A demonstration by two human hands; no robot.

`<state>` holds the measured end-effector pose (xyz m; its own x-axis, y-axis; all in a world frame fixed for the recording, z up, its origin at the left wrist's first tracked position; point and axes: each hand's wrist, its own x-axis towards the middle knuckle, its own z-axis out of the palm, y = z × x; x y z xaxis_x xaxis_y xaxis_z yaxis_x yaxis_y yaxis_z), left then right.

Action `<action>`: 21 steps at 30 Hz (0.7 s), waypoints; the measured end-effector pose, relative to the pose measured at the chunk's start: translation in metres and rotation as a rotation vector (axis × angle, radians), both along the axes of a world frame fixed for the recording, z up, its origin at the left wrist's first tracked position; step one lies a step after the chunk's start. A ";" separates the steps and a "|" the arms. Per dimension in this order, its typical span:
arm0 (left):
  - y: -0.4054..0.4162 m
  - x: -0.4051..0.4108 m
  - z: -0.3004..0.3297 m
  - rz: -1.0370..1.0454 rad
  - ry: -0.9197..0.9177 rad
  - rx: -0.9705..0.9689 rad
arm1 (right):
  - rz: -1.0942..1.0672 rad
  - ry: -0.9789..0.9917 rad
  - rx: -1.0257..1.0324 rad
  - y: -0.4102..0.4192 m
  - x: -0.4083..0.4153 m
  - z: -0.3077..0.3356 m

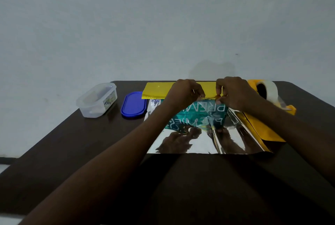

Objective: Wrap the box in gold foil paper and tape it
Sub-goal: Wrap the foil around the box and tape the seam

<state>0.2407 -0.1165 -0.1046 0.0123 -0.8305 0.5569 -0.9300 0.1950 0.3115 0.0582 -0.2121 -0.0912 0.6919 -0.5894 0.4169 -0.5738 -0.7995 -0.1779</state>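
Dark table (72, 152) against a pale wall — the teal box (195, 117) sits on gold foil paper (181, 145); left hand (184, 92) and right hand (233, 92), close together, pinch its far flap over the box top

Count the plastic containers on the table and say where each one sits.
1: a clear plastic container at the table's far left, open, its blue lid lying flat just to its right. Nothing else like it shows.
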 end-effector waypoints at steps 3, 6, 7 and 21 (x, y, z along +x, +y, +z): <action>0.000 0.000 -0.002 0.009 0.012 -0.008 | -0.007 -0.012 -0.031 0.005 0.000 0.005; 0.000 0.000 -0.002 0.017 0.020 -0.016 | 0.041 -0.160 -0.077 0.016 0.005 0.003; 0.000 0.000 -0.002 0.017 0.019 -0.018 | 0.064 -0.178 -0.086 0.020 0.008 0.000; 0.000 0.003 0.000 -0.023 0.048 0.007 | 0.008 -0.125 -0.201 0.010 -0.006 -0.010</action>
